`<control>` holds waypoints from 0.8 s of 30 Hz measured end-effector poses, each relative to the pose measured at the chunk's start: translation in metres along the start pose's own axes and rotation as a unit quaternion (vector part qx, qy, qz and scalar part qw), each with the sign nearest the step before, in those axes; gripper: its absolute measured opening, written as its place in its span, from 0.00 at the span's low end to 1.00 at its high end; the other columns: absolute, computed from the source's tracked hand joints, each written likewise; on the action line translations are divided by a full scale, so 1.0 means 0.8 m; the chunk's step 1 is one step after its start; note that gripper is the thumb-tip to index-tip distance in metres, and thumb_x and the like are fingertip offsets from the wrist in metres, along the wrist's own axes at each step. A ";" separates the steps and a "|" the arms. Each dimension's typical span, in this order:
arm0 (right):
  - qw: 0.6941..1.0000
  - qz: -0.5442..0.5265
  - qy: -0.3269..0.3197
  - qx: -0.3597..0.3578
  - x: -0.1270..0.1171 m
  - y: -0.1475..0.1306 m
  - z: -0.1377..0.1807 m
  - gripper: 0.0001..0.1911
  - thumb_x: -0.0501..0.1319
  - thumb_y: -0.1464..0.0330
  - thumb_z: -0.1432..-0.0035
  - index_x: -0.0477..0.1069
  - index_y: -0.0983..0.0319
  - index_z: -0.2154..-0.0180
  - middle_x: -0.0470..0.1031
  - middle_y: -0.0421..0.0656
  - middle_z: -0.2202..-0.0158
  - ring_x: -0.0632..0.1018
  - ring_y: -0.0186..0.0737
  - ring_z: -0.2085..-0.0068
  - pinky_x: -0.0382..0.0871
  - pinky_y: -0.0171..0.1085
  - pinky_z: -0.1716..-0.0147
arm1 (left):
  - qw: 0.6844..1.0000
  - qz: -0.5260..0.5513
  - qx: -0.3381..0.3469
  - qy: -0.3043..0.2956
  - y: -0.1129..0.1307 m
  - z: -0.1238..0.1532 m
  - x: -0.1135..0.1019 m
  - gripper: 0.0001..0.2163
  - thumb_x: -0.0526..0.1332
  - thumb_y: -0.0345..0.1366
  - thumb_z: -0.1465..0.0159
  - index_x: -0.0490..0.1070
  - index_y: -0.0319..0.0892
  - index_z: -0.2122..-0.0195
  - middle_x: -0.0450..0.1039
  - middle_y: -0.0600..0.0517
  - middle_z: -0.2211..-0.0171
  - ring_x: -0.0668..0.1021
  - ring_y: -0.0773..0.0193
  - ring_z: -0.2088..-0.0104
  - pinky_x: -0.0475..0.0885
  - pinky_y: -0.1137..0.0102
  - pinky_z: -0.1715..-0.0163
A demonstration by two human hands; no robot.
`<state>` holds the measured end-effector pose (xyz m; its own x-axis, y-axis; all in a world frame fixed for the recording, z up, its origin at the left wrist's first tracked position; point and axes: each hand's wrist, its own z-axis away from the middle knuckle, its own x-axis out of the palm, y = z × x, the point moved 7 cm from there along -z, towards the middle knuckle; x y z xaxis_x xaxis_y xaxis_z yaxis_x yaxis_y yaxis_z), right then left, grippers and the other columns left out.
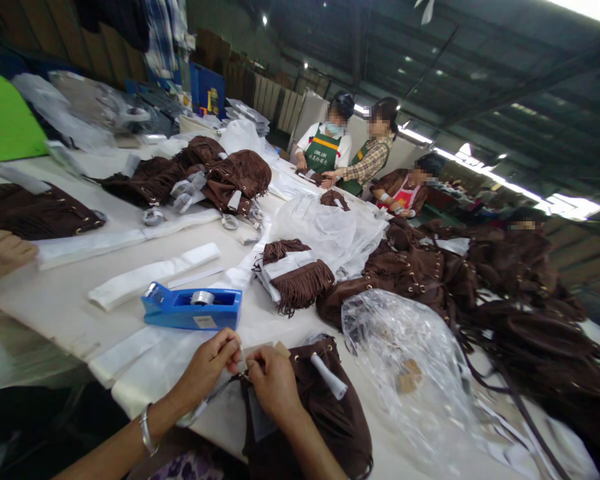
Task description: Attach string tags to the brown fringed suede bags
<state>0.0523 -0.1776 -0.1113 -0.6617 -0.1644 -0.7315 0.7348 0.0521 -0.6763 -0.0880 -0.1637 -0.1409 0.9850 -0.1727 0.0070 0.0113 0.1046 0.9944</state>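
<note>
My left hand [211, 365] and my right hand [273, 381] meet at the table's near edge, both pinched on a small tag or strap [241, 365] that I cannot make out clearly. It belongs to a brown suede bag [330, 417] lying under my right hand, with a white paper roll [329, 377] on top of it. A blue tape dispenser [193, 309] sits just beyond my left hand.
Clear plastic bags [405, 360] lie to the right, with a heap of brown fringed bags [505, 300] beyond. More fringed bags [295, 273] and white paper strips [153, 275] cover the white table [70, 300]. Three people [365, 163] work at the far end.
</note>
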 end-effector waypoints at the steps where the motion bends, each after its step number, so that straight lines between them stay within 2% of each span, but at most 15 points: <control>1: 1.000 -0.002 0.001 0.000 0.000 0.001 0.000 0.07 0.56 0.71 0.41 0.73 0.61 0.68 0.77 0.42 0.69 0.75 0.36 0.66 0.61 0.33 0.67 | 1.000 0.006 -0.002 0.001 -0.001 0.000 0.000 0.12 0.53 0.46 0.33 0.65 0.44 0.68 0.70 0.57 0.74 0.75 0.65 0.75 0.71 0.69 0.71; 6: 1.000 -0.010 -0.005 -0.026 0.001 -0.005 0.002 0.11 0.56 0.72 0.40 0.74 0.60 0.57 0.79 0.44 0.59 0.77 0.39 0.58 0.65 0.34 0.58 | 1.000 0.009 0.003 -0.008 0.005 0.001 0.001 0.12 0.53 0.45 0.33 0.65 0.44 0.69 0.70 0.57 0.75 0.75 0.65 0.75 0.70 0.70 0.71; 10: 0.999 -0.004 -0.023 -0.030 0.002 -0.010 0.002 0.10 0.56 0.71 0.39 0.76 0.59 0.62 0.79 0.42 0.63 0.77 0.37 0.61 0.64 0.33 0.61 | 1.000 -0.009 0.005 -0.011 0.009 0.002 0.001 0.12 0.53 0.45 0.33 0.66 0.44 0.69 0.70 0.57 0.76 0.75 0.65 0.76 0.69 0.70 0.71; 17: 1.000 0.024 -0.012 -0.016 0.001 -0.008 0.001 0.08 0.56 0.71 0.39 0.74 0.60 0.66 0.79 0.41 0.66 0.77 0.37 0.64 0.63 0.33 0.64 | 1.000 -0.008 -0.003 -0.020 0.008 -0.002 0.003 0.13 0.53 0.46 0.33 0.66 0.44 0.69 0.70 0.58 0.76 0.74 0.66 0.77 0.69 0.70 0.71; 22: 1.000 0.002 -0.019 -0.025 0.001 -0.011 0.003 0.10 0.56 0.71 0.39 0.75 0.59 0.59 0.80 0.42 0.61 0.78 0.37 0.59 0.64 0.33 0.59 | 1.000 -0.009 0.004 -0.028 0.010 -0.003 0.005 0.13 0.53 0.46 0.33 0.65 0.44 0.70 0.69 0.58 0.77 0.73 0.66 0.77 0.69 0.70 0.71; 24: 0.999 0.004 -0.024 -0.027 0.002 -0.013 0.004 0.09 0.56 0.71 0.39 0.75 0.58 0.61 0.80 0.41 0.62 0.78 0.37 0.60 0.63 0.33 0.60 | 1.000 -0.012 0.003 -0.026 0.012 -0.002 0.005 0.13 0.53 0.46 0.33 0.66 0.44 0.70 0.69 0.58 0.77 0.73 0.66 0.77 0.69 0.70 0.71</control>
<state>0.0442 -0.1812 -0.1047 -0.6473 -0.2107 -0.7325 0.7296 0.1071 -0.6755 -0.0835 -0.1614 -0.1315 0.9739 -0.2266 -0.0118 0.0339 0.0937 0.9950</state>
